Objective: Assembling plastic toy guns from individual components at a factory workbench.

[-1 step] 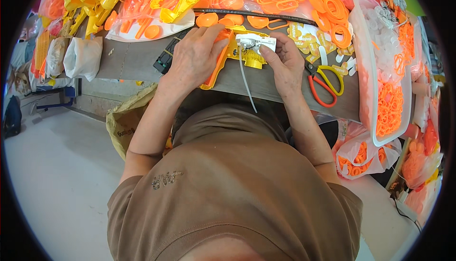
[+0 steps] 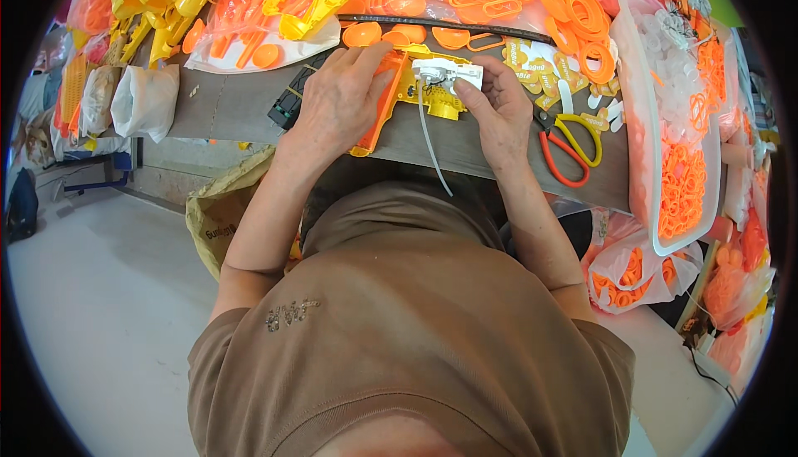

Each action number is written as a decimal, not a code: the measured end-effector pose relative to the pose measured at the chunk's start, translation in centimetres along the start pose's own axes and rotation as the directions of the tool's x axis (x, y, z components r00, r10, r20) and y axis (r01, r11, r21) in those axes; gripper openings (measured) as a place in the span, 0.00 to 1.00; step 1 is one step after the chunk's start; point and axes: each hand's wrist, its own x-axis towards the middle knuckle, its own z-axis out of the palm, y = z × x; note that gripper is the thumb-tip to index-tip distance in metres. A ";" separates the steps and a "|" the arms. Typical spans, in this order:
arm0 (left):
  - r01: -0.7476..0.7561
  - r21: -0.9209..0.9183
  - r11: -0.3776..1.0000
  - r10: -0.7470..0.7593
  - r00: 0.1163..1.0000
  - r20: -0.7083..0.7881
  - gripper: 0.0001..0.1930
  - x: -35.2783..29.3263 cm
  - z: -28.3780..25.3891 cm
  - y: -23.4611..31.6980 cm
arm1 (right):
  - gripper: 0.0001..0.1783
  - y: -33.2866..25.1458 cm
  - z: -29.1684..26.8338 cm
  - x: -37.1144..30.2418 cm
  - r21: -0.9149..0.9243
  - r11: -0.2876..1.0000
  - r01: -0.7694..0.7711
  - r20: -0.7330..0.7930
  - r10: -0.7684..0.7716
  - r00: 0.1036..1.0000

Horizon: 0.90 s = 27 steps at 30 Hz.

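A yellow plastic toy-gun half shell point(image 2: 446, 108) with an orange handle point(image 2: 379, 121) lies at the table's front edge. My left hand point(image 2: 334, 101) curls over the orange handle, gripping it; some fingertips are hidden behind it. Against the yellow part sits a white plastic mechanism point(image 2: 447, 72) with small dark wires. The thumb of my right hand point(image 2: 504, 109) presses on its right end, with the fingers bent behind. From the mechanism a thin clear tube point(image 2: 430, 143) hangs down past the table edge.
Red-and-yellow-handled cutters point(image 2: 566, 156) lie right of my right hand. A black banded bundle point(image 2: 291, 99) is beside my left wrist. Yellow shells point(image 2: 170, 0) and orange parts are heaped at the back. A white bin point(image 2: 647, 137) of orange rings stands at right.
The tube's free end has swung slightly to the right. Both hands hold nearly the same place.
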 end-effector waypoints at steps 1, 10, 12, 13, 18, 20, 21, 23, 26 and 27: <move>-0.062 0.032 0.998 0.064 0.997 -0.044 0.15 -0.1 0.1 -0.1 | 0.18 0.0 0.0 0.0 0.008 1.000 0.003 0.000 -0.003 1.000; -0.074 0.069 0.995 0.085 0.983 -0.164 0.14 -1.1 2.4 -0.2 | 0.18 -0.2 0.0 -0.1 0.047 0.999 0.011 0.001 -0.011 1.000; -0.061 0.076 0.995 0.073 0.985 -0.155 0.15 -1.3 2.3 0.0 | 0.17 -0.4 -0.1 0.0 0.071 0.997 0.016 0.003 -0.017 1.000; -0.049 0.083 0.995 0.060 0.988 -0.145 0.15 -1.4 2.3 0.0 | 0.17 -0.5 -0.4 0.0 0.075 0.997 0.002 0.006 -0.003 1.000; -0.054 0.015 0.998 0.056 0.961 -0.272 0.16 -1.7 1.6 0.4 | 0.15 -1.7 -0.4 0.7 0.119 0.987 -0.109 0.012 0.109 0.994; -0.035 -0.010 0.999 0.030 0.950 -0.310 0.16 -1.6 1.0 1.0 | 0.13 -2.1 -0.2 1.1 0.109 0.979 -0.175 0.028 0.173 0.985; -0.045 -0.144 0.988 0.005 0.963 -0.269 0.16 -1.5 0.8 1.3 | 0.13 -2.2 0.1 1.3 0.107 0.979 -0.174 0.033 0.172 0.985; -0.048 -0.275 0.960 -0.017 0.973 -0.229 0.16 -1.3 0.9 1.9 | 0.13 -2.4 0.5 1.4 0.147 0.976 -0.159 0.060 0.152 0.987; 0.013 -0.371 0.928 -0.113 0.962 -0.250 0.14 -0.9 1.5 2.3 | 0.12 -3.1 1.2 1.5 0.146 0.967 -0.208 0.111 0.193 0.975; 0.028 -0.364 0.931 -0.130 0.957 -0.261 0.13 -0.9 1.6 2.2 | 0.12 -3.0 1.2 1.6 0.144 0.967 -0.208 0.111 0.193 0.975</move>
